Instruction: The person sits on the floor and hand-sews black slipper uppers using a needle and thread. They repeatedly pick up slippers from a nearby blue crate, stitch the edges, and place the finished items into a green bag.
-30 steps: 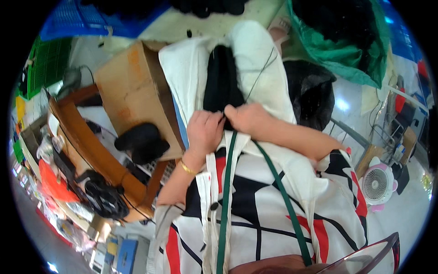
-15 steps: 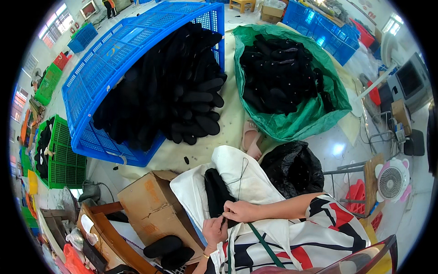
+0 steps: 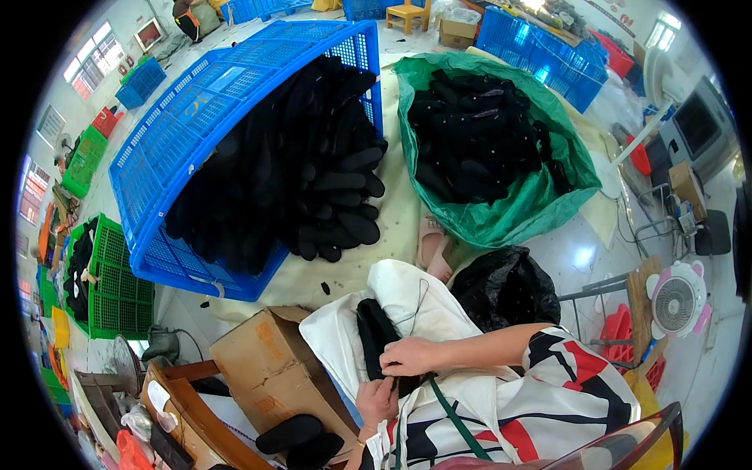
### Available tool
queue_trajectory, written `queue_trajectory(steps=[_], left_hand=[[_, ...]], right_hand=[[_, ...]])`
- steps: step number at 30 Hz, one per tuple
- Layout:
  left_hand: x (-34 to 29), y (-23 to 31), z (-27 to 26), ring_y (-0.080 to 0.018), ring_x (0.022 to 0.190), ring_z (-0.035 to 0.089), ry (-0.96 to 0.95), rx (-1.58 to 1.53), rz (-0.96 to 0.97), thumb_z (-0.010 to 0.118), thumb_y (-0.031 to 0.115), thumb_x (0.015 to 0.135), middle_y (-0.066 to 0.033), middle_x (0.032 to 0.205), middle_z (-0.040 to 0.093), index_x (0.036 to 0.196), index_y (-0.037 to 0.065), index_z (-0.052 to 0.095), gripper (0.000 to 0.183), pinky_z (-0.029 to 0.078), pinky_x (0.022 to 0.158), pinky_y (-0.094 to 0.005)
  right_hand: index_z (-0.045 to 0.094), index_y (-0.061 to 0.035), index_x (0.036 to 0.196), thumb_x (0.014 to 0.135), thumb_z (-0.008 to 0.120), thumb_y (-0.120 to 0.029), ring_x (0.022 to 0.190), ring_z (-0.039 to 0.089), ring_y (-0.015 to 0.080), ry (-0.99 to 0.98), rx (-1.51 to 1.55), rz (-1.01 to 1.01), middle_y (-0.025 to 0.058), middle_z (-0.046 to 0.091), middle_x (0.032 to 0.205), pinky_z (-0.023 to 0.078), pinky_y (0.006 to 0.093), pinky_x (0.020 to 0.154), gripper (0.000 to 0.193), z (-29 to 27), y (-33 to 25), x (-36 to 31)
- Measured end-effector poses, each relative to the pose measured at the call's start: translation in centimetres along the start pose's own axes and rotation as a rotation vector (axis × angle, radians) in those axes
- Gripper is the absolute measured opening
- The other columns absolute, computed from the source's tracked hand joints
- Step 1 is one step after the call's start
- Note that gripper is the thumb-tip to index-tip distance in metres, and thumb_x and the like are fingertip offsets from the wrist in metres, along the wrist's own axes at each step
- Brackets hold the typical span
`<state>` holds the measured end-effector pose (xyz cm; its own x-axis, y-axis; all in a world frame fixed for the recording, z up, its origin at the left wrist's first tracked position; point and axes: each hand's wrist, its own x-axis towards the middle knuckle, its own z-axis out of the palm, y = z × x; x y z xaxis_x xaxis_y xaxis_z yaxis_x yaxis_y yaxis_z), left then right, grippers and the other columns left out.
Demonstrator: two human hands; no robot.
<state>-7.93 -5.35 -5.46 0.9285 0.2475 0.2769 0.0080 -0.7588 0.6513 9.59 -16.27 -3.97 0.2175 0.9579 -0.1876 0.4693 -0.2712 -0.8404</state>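
Note:
A long black cloth shoe [image 3: 374, 325] lies across my lap on a white cloth [image 3: 333, 329]. At its near end my right hand [image 3: 409, 357] bends over it with fingers pressed together. Just below, my left hand [image 3: 377, 399] pinches the same end, its fingertips almost touching the right hand's. The bit between the fingertips is too small to make out. A dark thread [image 3: 419, 305] loops over the white cloth beyond my right hand. Two black shoes [image 3: 290, 433] lie by the cardboard box at my left.
A tipped blue crate [image 3: 196, 125] spills black shoes [image 3: 313, 188] ahead on the left. Ahead right is a green sack [image 3: 501, 223] of black pieces. A black plastic bag [image 3: 501, 294], a pink slipper [image 3: 432, 249], a cardboard box [image 3: 274, 368] and a fan [image 3: 677, 301] surround me.
The view has tilted slightly, so the surroundings sit lower. Both hands stay together at the near end of the shoe, with the fingers only slightly shifted.

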Motion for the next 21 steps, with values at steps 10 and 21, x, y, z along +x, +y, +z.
queue_trajectory(steps=[10, 21], left_hand=[[-0.2, -0.5, 0.0, -0.0303, 0.073, 0.057, -0.035, -0.032, 0.012, 0.074, 0.004, 0.07, -0.0083, 0.082, 0.063, 0.096, 0.007, 0.069, 0.027, 0.046, 0.064, -0.0397], [-0.7, -0.8, 0.5, -0.0269, 0.073, 0.057, -0.003, 0.003, 0.008, 0.081, 0.011, 0.065, -0.0053, 0.083, 0.065, 0.097, 0.012, 0.073, 0.033, 0.048, 0.065, -0.0376]], right_hand=[[0.055, -0.0059, 0.086, 0.093, 0.052, -0.022, 0.075, 0.061, 0.0361, 0.079, -0.201, -0.179, 0.013, 0.055, 0.088, 0.049, 0.0476, 0.065, 0.018, 2.5, -0.1, 1.4], [0.057, -0.0076, 0.09, 0.093, 0.054, -0.031, 0.081, 0.061, 0.036, -0.157, -0.067, -0.103, 0.0126, 0.057, 0.09, 0.048, 0.0469, 0.069, 0.024, 0.7, 1.0, 1.6]])
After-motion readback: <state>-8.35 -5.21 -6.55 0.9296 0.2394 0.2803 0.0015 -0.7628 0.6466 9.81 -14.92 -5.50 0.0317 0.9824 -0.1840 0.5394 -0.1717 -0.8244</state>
